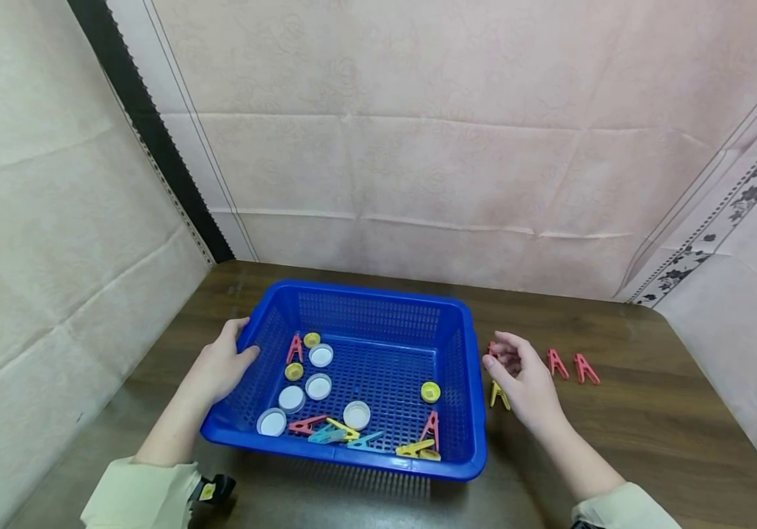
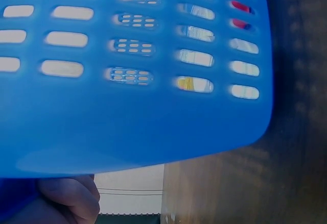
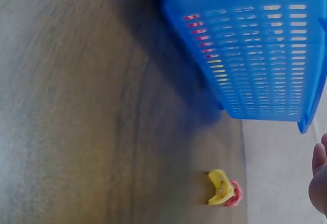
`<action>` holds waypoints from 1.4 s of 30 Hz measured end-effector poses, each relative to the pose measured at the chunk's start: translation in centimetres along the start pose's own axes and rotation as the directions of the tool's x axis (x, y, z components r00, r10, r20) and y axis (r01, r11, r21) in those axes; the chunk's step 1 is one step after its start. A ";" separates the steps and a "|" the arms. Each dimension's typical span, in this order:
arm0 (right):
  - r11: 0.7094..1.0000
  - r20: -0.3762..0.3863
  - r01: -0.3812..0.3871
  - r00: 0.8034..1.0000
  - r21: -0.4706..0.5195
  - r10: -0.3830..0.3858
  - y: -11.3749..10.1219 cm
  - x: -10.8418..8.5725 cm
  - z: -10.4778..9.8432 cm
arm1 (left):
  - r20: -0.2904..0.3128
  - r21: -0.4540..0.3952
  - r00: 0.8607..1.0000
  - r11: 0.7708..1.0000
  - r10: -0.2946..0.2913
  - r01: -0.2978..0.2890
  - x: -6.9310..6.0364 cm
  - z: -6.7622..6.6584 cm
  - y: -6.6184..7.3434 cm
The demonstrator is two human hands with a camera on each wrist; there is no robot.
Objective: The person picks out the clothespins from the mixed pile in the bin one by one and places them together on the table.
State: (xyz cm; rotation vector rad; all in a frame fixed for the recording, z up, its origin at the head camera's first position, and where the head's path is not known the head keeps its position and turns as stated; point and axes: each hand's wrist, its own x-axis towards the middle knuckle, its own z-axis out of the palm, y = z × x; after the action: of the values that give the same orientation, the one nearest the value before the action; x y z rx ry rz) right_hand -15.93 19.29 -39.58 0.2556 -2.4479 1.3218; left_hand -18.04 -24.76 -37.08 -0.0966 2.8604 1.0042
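Note:
A blue basket stands tilted on the table, holding white caps, yellow caps and red, yellow and teal clothespins. My left hand grips its left rim, thumb inside; in the left wrist view the basket wall hides most of that hand. To the right of the basket, my right hand hovers with bent, parted fingers. A red clothespin lies partly behind its fingertips, a yellow clothespin just below. The right wrist view shows both the yellow clothespin and red clothespin on the table.
Two more red clothespins lie on the brown table to the right of my right hand. Pale cloth hangs behind the table and on both sides. A black strap end is at my left sleeve.

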 end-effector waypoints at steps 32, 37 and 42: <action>0.952 0.329 0.304 0.902 -0.026 -0.278 -5.9 0.2 0.5 | -0.004 0.014 1.000 1.000 0.004 -0.004 0.2 -0.1 0.0; 0.935 0.423 0.354 0.848 -0.006 -0.319 -6.4 0.1 0.6 | 0.002 0.015 1.000 1.000 0.000 0.000 0.2 -0.1 0.0; 0.915 0.478 0.404 0.799 0.024 -0.365 -6.8 0.1 1.0 | 0.002 0.015 1.000 1.000 0.003 -0.003 0.1 -0.1 0.1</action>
State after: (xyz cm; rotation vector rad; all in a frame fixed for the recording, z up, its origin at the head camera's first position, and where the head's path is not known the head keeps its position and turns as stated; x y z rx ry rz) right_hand -14.08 14.74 -34.76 1.1175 -2.6166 1.0664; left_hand -18.15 -24.74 -36.97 -0.0906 2.8665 0.9827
